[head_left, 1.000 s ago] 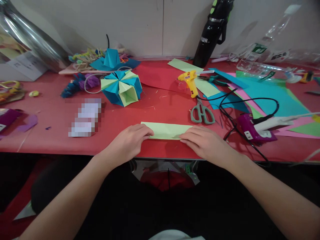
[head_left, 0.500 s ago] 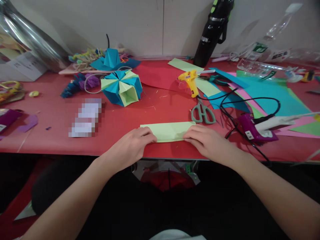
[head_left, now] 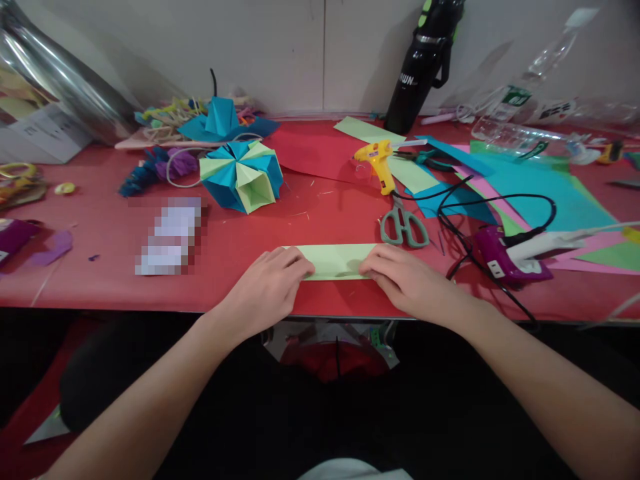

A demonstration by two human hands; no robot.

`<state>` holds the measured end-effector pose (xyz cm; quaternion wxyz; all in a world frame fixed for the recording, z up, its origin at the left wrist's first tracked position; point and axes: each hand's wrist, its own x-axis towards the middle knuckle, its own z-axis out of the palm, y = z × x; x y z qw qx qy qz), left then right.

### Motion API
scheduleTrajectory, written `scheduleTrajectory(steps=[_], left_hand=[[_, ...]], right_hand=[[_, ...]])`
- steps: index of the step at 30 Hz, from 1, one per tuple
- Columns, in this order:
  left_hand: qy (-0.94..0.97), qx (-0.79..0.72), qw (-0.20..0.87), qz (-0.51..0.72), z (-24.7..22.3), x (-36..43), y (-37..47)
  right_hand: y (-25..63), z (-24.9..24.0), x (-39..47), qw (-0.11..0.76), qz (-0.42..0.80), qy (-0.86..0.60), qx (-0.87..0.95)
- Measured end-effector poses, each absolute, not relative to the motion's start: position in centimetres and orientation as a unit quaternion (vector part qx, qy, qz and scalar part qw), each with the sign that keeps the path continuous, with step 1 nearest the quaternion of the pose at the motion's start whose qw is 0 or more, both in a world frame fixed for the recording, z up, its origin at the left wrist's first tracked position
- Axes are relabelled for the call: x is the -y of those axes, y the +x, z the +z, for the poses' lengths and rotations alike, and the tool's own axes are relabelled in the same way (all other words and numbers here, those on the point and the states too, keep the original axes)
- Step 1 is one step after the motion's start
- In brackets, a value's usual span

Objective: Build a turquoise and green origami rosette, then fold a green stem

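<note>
A pale green strip of paper (head_left: 334, 261) lies near the front edge of the red table, its long side facing me. My left hand (head_left: 273, 277) has its fingers closed on the strip's left end. At the right end, my right hand (head_left: 400, 275) pinches the paper, fingers bent over the near edge. Scissors with grey-green handles (head_left: 403, 225) lie just beyond my right hand. Further back, to the left, sits a folded blue and light green paper ball (head_left: 243, 177). The ends of the strip are hidden under my hands.
A yellow glue gun (head_left: 377, 163) lies behind the scissors, its black cord running to a purple power strip (head_left: 500, 250). Coloured paper sheets (head_left: 540, 187) and clear bottles (head_left: 525, 137) are at the right. A black flask (head_left: 417, 80) stands at the wall. A pixelated rectangle (head_left: 173, 233) lies left.
The near edge of the paper strip has been pressed flatter and straighter. Both hands have shifted slightly, the right one a little to the left, and they stay on the strip.
</note>
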<state>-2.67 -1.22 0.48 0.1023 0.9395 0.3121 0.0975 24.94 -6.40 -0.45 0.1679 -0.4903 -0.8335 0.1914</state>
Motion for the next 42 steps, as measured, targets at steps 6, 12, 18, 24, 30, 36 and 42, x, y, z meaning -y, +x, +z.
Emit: scheduleTrajectory(steps=[6, 12, 18, 24, 30, 36, 42], left_hand=[[0.958, -0.263, -0.02, 0.109, 0.7, 2.1, -2.9], [0.956, -0.269, -0.036, 0.11, 0.7, 2.8, -2.7], [0.958, -0.265, -0.028, 0.109, 0.8, 2.2, -3.1], [0.969, -0.227, -0.046, 0.084, 1.1, 1.5, -3.6], [0.976, -0.206, -0.062, 0.038, 1.7, 1.4, -3.8], [0.979, -0.185, -0.068, 0.052, 2.0, 1.3, -3.6], [0.976, -0.198, -0.074, 0.055, 1.7, 1.4, -3.7]], right_hand=[[24.7, -0.3, 7.3, 0.152, 0.065, -0.46, 0.872], [24.6, -0.2, 7.5, 0.149, 0.03, -0.446, 0.882], [24.9, -0.6, 7.1, 0.161, 0.02, -0.446, 0.88], [25.3, -0.4, 7.1, 0.145, 0.027, -0.434, 0.889], [25.3, 0.6, 7.2, 0.081, 0.005, -0.44, 0.894], [25.3, 1.1, 7.0, 0.037, -0.042, -0.43, 0.901], [25.5, 0.9, 7.1, 0.029, -0.036, -0.441, 0.897]])
